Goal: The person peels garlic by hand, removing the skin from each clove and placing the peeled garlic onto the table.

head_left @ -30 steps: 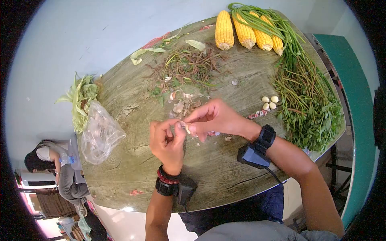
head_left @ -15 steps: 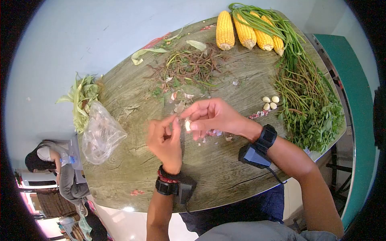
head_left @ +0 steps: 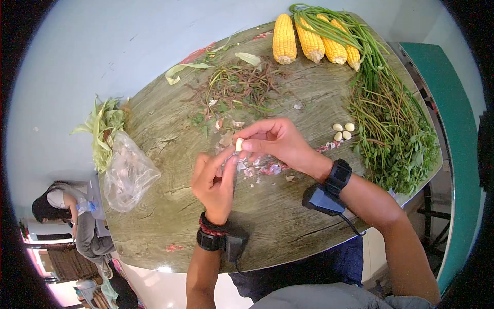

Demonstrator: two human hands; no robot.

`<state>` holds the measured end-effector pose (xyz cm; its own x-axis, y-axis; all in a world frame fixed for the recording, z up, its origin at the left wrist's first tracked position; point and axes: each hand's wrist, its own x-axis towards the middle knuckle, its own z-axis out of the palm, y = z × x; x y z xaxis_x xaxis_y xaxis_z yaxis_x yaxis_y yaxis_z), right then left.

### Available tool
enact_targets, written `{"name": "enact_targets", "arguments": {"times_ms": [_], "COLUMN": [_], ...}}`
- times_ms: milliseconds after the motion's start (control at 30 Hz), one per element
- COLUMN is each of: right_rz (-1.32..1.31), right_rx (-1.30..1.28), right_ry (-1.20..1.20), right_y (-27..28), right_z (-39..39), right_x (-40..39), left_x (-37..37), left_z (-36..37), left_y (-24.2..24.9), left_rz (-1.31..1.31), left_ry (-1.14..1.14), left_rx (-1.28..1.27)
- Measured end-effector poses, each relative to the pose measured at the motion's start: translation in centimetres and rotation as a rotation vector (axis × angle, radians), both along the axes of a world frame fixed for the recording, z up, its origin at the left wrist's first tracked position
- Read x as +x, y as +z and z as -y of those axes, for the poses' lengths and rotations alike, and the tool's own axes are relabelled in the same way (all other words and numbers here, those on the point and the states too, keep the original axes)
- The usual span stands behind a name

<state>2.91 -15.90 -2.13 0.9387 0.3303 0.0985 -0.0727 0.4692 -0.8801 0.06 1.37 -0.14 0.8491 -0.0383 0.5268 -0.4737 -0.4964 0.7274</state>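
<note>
A pale peeled garlic clove is pinched between the thumb and fingers of my right hand, above the middle of the table. My left hand is just below and left of it, thumb and index fingertips slightly apart and close to the clove's lower end. Its other fingers are partly curled. Garlic skins lie scattered on the table beneath and around both hands. Several peeled garlic cloves sit in a small group to the right of my right hand.
Yellow corn cobs and long green beans lie at the back right, above leafy greens. Stem trimmings are piled at the back. A clear plastic bag and corn husks lie left. A person sits beyond.
My right hand has moved slightly up and left with the clove, which now stands more upright. My left thumb and index fingertips have parted a little.
</note>
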Motion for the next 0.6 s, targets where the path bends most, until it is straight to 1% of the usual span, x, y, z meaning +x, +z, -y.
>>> {"name": "enact_targets", "arguments": {"times_ms": [133,600], "right_rz": [-0.031,-0.053], "right_rx": [-0.049,-0.015], "right_ry": [0.051,0.088], "right_y": [0.27,0.00], "right_z": [0.21,0.17], "right_x": [-0.05,-0.01], "left_x": [-0.04,-0.07], "left_z": [0.22,0.29], "left_y": [0.19,0.03], "left_rz": [-0.016,-0.021], "left_ry": [0.013,-0.012], "left_rx": [-0.008,-0.038]}}
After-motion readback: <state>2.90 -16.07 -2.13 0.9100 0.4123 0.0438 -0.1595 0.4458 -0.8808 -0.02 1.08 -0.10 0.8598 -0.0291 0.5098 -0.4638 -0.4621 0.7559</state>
